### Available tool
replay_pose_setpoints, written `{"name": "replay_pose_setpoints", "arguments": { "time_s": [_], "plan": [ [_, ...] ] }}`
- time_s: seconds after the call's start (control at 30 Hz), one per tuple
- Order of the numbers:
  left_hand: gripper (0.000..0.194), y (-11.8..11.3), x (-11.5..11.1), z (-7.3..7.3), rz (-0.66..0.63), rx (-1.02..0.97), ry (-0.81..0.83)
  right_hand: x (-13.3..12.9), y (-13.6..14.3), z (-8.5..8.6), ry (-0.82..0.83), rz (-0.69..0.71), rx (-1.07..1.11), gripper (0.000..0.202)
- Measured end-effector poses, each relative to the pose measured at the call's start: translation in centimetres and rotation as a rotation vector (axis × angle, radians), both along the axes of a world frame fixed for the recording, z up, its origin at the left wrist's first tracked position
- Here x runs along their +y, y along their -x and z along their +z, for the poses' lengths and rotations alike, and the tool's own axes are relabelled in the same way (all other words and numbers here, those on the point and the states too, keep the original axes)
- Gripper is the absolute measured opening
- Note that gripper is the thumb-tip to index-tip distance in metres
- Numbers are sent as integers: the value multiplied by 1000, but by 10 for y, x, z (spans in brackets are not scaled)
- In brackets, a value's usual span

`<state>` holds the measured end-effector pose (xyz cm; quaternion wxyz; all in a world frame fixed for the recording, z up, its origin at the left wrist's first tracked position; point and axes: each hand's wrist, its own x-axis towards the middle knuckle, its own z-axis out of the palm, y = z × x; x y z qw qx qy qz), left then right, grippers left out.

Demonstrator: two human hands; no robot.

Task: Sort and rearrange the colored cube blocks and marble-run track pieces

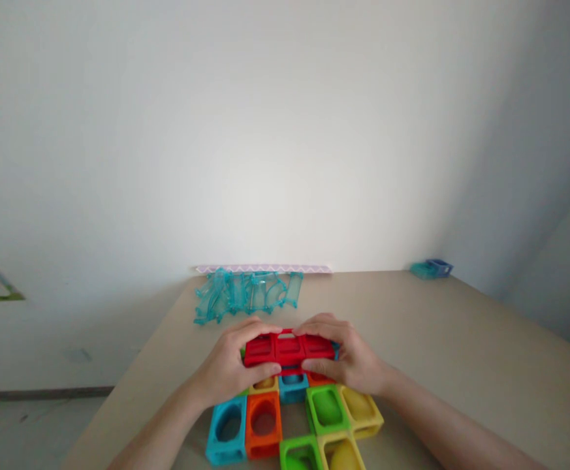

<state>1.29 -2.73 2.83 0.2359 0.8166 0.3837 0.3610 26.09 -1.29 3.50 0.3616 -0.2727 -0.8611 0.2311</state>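
Note:
A red block piece (pixel 289 351), made of three joined sections with recessed faces, is gripped at both ends. My left hand (pixel 238 359) closes on its left end, thumb along the near edge and fingers over the top. At the other end my right hand (pixel 346 356) holds it the same way. Right below it lie colourful hollow blocks: a blue block (pixel 228 427), an orange block (pixel 264 427), a green block (pixel 327 410) and a yellow block (pixel 362 410). Whether the red piece touches the blocks under it, I cannot tell.
Translucent teal track pieces (pixel 245 292) lie in a heap at the back left. Behind them a lilac zigzag strip (pixel 265 268) runs along the wall. A small blue container (pixel 440 267) stands at the table's (pixel 441 339) far right corner.

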Motion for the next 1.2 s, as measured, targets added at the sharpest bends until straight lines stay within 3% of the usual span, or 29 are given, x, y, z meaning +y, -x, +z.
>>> {"name": "replay_pose_setpoints", "arguments": {
  "time_s": [0.27,0.4,0.47,0.57,0.67,0.8,0.97,1.2],
  "plan": [
    [45,-1,0,-4,6,-20,4,0,-2,-4,72,-94,36,40],
    [56,-2,1,-8,9,-117,67,26,-29,-12,170,-193,205,34],
    [57,-2,1,-9,-2,-136,86,45,-51,-16,142,-329,237,38],
    [52,-2,1,-8,-2,-112,80,70,-85,-22,69,-550,93,41],
    [47,-2,0,-6,0,-73,56,85,-110,-28,25,-634,-12,43],
    [42,-3,-1,-3,2,-30,12,91,-124,-31,-56,-707,-220,47],
    [37,-2,-1,-2,-6,-15,-29,84,-104,-29,-166,-841,-382,50],
    [31,-2,-1,-1,-16,-9,-29,75,-42,-44,-245,-835,-492,46]
  ]
}}
